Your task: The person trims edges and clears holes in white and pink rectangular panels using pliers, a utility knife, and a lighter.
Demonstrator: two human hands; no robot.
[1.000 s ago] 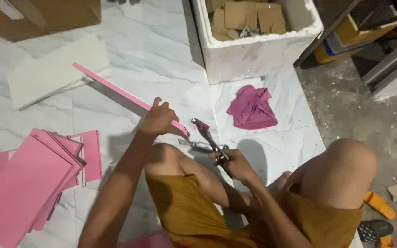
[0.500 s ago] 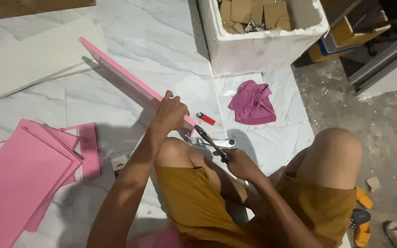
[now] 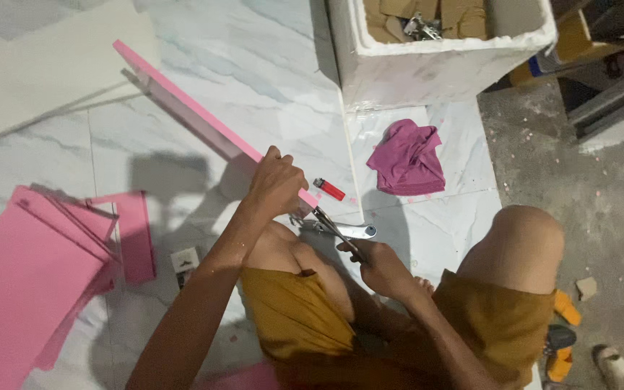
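Note:
My left hand (image 3: 276, 184) grips the near end of a long pink foam board (image 3: 189, 108), held on edge and slanting away to the upper left. My right hand (image 3: 380, 263) is closed on the handle of a metal cutting tool (image 3: 337, 227) whose tip meets the board's near end just below my left hand. A small red lighter (image 3: 329, 189) lies on the marble floor beside the board's end. I sit on the floor in mustard shorts, with my knees raised.
A stack of pink foam sheets (image 3: 30, 282) lies at the left. A white foam box (image 3: 442, 50) holding cardboard pieces stands at the top. A magenta cloth (image 3: 407, 157) lies below it. A pale board (image 3: 52, 68) rests at the upper left. Sandals (image 3: 568, 339) sit at the lower right.
The view has shifted, so the box and cloth sit higher in frame. The red lighter came into view beside the board's end. Both hands keep their hold.

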